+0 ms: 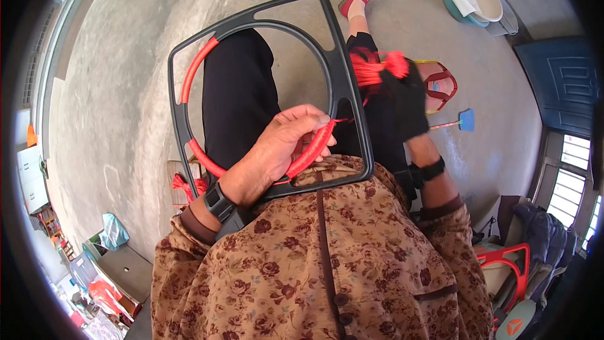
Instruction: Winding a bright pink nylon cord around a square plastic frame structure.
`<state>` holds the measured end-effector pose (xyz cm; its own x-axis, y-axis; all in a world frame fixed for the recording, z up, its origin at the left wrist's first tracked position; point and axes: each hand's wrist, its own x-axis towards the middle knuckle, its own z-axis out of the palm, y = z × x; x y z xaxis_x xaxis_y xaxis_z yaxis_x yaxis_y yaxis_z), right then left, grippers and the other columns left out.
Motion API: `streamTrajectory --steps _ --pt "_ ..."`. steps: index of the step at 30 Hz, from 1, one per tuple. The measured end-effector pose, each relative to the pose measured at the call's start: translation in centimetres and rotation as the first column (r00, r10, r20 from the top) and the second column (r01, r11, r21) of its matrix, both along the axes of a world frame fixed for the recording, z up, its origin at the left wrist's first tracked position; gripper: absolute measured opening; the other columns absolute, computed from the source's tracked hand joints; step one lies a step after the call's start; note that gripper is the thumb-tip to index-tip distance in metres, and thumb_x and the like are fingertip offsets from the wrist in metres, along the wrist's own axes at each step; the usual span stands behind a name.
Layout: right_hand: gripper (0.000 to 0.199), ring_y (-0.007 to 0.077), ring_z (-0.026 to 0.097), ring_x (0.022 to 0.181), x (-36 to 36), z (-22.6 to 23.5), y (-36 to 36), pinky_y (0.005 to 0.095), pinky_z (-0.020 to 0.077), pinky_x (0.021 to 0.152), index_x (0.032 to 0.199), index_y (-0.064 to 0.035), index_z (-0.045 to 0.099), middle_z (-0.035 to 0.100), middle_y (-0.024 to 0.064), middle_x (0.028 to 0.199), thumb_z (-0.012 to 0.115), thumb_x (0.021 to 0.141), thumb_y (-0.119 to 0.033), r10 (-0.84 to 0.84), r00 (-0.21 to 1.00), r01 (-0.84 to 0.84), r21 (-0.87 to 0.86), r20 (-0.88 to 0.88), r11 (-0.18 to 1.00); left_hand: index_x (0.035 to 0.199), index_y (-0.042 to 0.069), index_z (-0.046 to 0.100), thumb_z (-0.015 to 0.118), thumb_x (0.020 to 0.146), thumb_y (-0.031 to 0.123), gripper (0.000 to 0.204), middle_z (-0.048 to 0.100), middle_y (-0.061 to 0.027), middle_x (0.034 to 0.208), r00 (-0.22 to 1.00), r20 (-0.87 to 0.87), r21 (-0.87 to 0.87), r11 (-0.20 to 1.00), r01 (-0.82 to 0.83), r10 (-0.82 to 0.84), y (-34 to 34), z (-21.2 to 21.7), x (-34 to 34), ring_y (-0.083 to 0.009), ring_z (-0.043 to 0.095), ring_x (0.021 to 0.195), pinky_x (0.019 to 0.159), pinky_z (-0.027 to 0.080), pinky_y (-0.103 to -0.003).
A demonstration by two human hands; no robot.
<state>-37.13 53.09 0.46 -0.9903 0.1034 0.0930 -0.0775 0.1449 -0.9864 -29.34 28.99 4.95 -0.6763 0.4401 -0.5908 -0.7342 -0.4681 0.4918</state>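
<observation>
A black square frame with an inner ring (340, 85) rests over my lap, tilted. Red cord is wound tightly round parts of the ring: an upper left stretch (194, 72), a lower left one and a lower right coil (308, 154). My left hand (286, 138) is closed round the lower right coil, thumb and fingertips pinching its upper end. A short red strand runs right from there. In a black glove, my right hand (409, 97) grips a loose bundle of red cord (368, 70) just right of the frame; motion blurs it somewhat.
Another red cord bundle (189, 187) lies left of my left wrist. A blue fly swatter (465, 120) and a red-edged bag (440, 87) are on the right. Basins (450, 0) stand far right, and a red chair frame (525, 271) is near right.
</observation>
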Motion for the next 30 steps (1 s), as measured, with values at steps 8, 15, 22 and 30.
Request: streamTrajectory --steps 8,15,22,30 --pt "0.023 0.0118 0.056 0.09 2.2 2.2 -4.4 0.0266 0.0481 0.079 0.117 -0.002 0.056 0.059 0.0035 0.101 0.047 0.101 -0.016 0.509 0.682 -0.083 -0.636 0.526 0.768 0.104 0.002 0.061 0.062 0.092 0.017 0.019 0.069 -0.013 0.088 0.993 0.07 0.149 0.985 0.084 -0.095 -0.1 -0.6 0.2 -0.0196 0.068 0.074 0.067 0.057 -0.031" --pt "0.023 0.0109 0.058 0.081 2.4 3.5 -5.3 0.0259 0.0488 0.072 0.107 -0.0037 0.06 0.063 0.0042 0.098 0.049 0.1 -0.023 0.484 0.801 -0.173 -0.637 0.353 0.751 0.108 -0.001 0.064 0.065 0.089 0.006 0.02 0.07 -0.0091 0.093 0.969 -0.05 0.069 0.968 -0.24 0.243 1.2 -1.6 0.9 -0.0145 0.067 0.081 0.074 0.056 -0.029" --pt "0.016 0.0131 0.06 0.082 3.2 3.6 -3.8 0.0267 0.0489 0.072 0.1 -0.0005 0.06 0.062 0.0054 0.093 0.061 0.089 -0.012 0.547 0.756 -0.413 -0.385 0.36 0.825 0.096 0.001 0.065 0.064 0.089 0.007 0.01 0.067 -0.003 0.084 0.995 -0.044 0.058 0.994 -0.092 0.095 0.4 -1.7 0.1 -0.0111 0.063 0.073 0.069 0.054 -0.027" --pt "0.04 0.0133 0.062 0.084 8.1 3.4 -1.7 0.0286 0.0513 0.079 0.119 0.0011 0.055 0.064 0.008 0.101 0.068 0.085 -0.015 0.592 0.563 -0.466 -0.37 0.576 0.803 0.089 0.003 0.062 0.06 0.092 0.012 0.01 0.064 -0.0035 0.077 0.997 -0.051 0.005 0.998 -0.06 0.06 0.3 -1.4 0.2 -0.0121 0.063 0.062 0.06 0.055 -0.027"
